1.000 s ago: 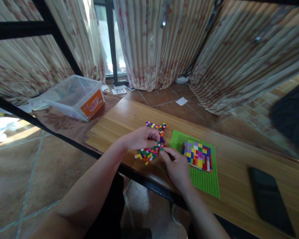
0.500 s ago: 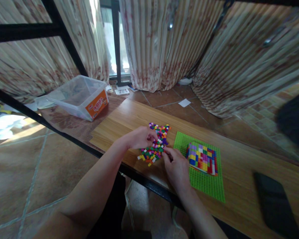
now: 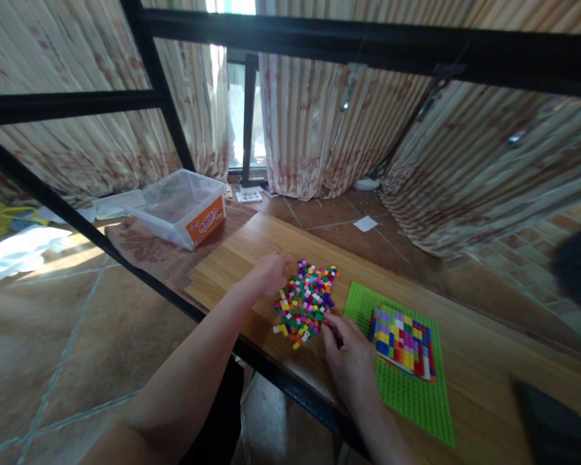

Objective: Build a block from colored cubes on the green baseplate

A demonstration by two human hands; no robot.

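"What textures and shapes?"

"A smooth, streaky wooden tabletop [image 3: 252, 248]; on it, a spread heap of tiny, angular plastic bricks [image 3: 306, 303] in many colours. To the right, a studded green baseplate [image 3: 416, 410] carries a blocky multicoloured panel [image 3: 401, 342]."

"And the fingers?"

"The bricks lie between both hands. The left hand [image 3: 270, 274], blurred, curls loosely beside their upper left edge; the right hand [image 3: 351, 352] has thumb and forefinger nearly meeting at their right edge. Whether either holds a brick, I cannot tell."

Two hands [image 3: 271, 274] [image 3: 353, 355], one brick pile [image 3: 306, 303], one baseplate [image 3: 411, 400], one tub [image 3: 169, 227] and apparently one phone [image 3: 556, 423] show.
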